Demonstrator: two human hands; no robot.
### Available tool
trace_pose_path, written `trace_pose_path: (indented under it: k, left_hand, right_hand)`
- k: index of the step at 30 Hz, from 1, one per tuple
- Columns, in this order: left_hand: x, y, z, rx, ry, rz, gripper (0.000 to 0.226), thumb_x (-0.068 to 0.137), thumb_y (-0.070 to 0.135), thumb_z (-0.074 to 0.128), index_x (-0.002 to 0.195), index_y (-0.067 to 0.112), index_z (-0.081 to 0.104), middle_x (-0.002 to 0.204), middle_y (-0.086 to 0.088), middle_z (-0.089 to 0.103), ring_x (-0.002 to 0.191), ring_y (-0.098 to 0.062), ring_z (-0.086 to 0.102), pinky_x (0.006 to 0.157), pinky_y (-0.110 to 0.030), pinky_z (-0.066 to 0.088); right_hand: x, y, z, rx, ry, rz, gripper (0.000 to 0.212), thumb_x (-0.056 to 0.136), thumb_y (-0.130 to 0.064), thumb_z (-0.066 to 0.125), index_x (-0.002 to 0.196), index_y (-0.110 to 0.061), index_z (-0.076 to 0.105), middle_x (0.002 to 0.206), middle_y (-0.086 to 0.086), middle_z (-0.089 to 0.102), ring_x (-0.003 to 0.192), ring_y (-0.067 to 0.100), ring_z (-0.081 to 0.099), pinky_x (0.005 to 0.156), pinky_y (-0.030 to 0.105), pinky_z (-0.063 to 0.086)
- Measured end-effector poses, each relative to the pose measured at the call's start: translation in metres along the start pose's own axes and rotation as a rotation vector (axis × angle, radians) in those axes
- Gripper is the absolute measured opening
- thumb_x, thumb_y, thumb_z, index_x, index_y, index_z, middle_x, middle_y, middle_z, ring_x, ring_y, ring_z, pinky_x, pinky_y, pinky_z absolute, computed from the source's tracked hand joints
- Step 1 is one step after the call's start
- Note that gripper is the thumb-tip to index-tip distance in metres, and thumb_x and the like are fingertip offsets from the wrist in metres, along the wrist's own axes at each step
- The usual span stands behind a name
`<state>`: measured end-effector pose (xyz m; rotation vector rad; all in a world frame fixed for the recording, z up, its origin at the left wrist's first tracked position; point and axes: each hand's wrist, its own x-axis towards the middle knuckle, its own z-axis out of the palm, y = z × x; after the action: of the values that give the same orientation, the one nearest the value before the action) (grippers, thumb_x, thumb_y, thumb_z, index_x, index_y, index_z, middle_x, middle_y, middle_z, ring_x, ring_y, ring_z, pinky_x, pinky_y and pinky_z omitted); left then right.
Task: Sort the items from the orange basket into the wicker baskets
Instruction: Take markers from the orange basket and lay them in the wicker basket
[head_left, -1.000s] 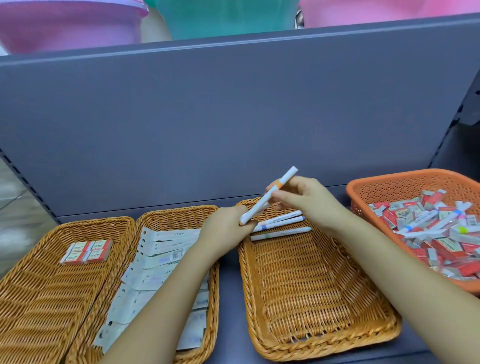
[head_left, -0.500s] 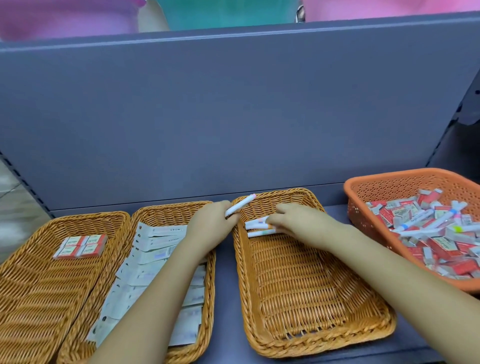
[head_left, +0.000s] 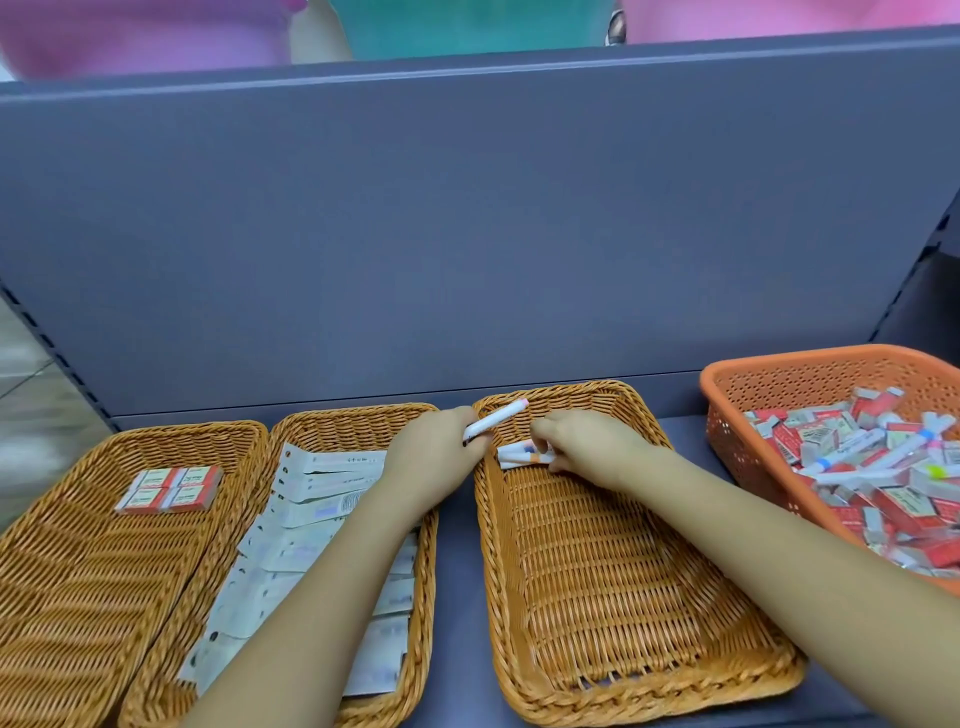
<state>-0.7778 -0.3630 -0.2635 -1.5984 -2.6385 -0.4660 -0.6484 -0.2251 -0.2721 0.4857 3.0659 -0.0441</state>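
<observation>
Three wicker baskets stand in a row on the grey shelf. My left hand (head_left: 434, 454) holds a white marker (head_left: 501, 415) with a pink end, its tip raised over the far left corner of the right wicker basket (head_left: 623, 654). My right hand (head_left: 587, 447) lies on a small group of white markers (head_left: 514, 457) at the far end of that basket, fingertips on them. The middle wicker basket (head_left: 358, 421) holds white paper packets (head_left: 311, 499). The left wicker basket (head_left: 62, 561) holds small red and white boxes (head_left: 169, 489). The orange basket (head_left: 789, 374) at the right is full of mixed boxes and markers.
A tall grey back panel (head_left: 467, 234) rises right behind the baskets. Pink and teal tubs (head_left: 415, 26) stand above it. A narrow strip of grey shelf (head_left: 454, 571) runs between the middle and right wicker baskets. The shelf's left end drops off to the floor.
My right hand came down from holding an orange-banded marker in the air and laid it with the others in the right wicker basket. My left hand keeps its marker.
</observation>
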Motion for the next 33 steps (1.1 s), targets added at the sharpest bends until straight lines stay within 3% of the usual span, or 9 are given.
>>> trace_pose_path:
  k: [12,15,18,20,24,27,33]
  left_hand:
    - [0.0,0.004,0.0,0.063,0.02,0.04,0.015,0.097,0.033,0.045,0.087,0.022,0.047,0.069,0.007,0.047,0.065,-0.013,0.047,0.046,-0.022,0.026]
    - [-0.001,0.005,-0.002,0.115,0.026,0.053,0.014,0.097,0.033,0.044,0.094,0.021,0.051,0.076,0.005,0.051,0.068,-0.014,0.048,0.05,-0.024,0.03]
    - [-0.001,0.005,-0.003,0.129,0.017,0.056,0.015,0.097,0.031,0.044,0.099,0.02,0.053,0.078,0.005,0.051,0.07,-0.014,0.049,0.055,-0.025,0.034]
    - [-0.001,0.004,-0.002,0.122,0.017,0.054,0.015,0.097,0.031,0.044,0.099,0.019,0.053,0.078,0.005,0.051,0.07,-0.015,0.049,0.055,-0.026,0.035]
    - [0.0,0.008,-0.001,0.143,0.02,0.08,0.016,0.096,0.032,0.044,0.096,0.019,0.054,0.077,0.005,0.052,0.069,-0.015,0.049,0.053,-0.026,0.034]
    - [-0.002,0.012,-0.003,0.164,0.024,0.094,0.015,0.095,0.031,0.044,0.095,0.019,0.053,0.076,0.005,0.051,0.068,-0.015,0.048,0.047,-0.025,0.027]
    - [-0.002,0.006,-0.009,0.177,0.029,0.059,0.011,0.097,0.029,0.042,0.094,0.02,0.047,0.076,0.003,0.049,0.069,-0.016,0.046,0.053,-0.026,0.031]
  right_hand:
    - [0.002,0.001,0.002,0.013,-0.009,0.039,0.022,0.09,-0.022,0.058,0.11,-0.015,0.055,0.114,0.003,0.055,0.104,0.022,0.052,0.083,0.035,0.046]
    - [0.0,0.005,-0.004,0.141,0.035,0.069,0.023,0.089,-0.025,0.059,0.11,-0.016,0.057,0.107,0.0,0.057,0.1,0.02,0.054,0.081,0.031,0.044]
    - [-0.012,0.013,-0.02,0.456,0.196,0.131,0.018,0.087,-0.02,0.064,0.105,-0.02,0.06,0.094,-0.006,0.061,0.093,0.016,0.059,0.081,0.026,0.045]
    - [-0.022,0.012,-0.032,0.62,0.269,0.117,0.024,0.083,-0.019,0.07,0.104,-0.023,0.06,0.096,-0.008,0.061,0.091,0.01,0.06,0.083,0.025,0.047]
    - [-0.024,-0.007,-0.039,0.446,0.287,-0.015,0.02,0.083,-0.024,0.069,0.103,-0.025,0.062,0.097,-0.01,0.057,0.088,0.007,0.054,0.075,0.016,0.041]
    - [-0.02,-0.017,-0.039,0.242,0.285,-0.069,0.013,0.089,-0.025,0.062,0.101,-0.023,0.061,0.094,-0.009,0.05,0.086,0.009,0.05,0.07,0.023,0.039]
    - [-0.027,0.004,-0.05,0.172,0.291,-0.008,0.008,0.092,-0.024,0.055,0.096,-0.02,0.06,0.091,-0.009,0.048,0.086,0.012,0.05,0.072,0.026,0.039]
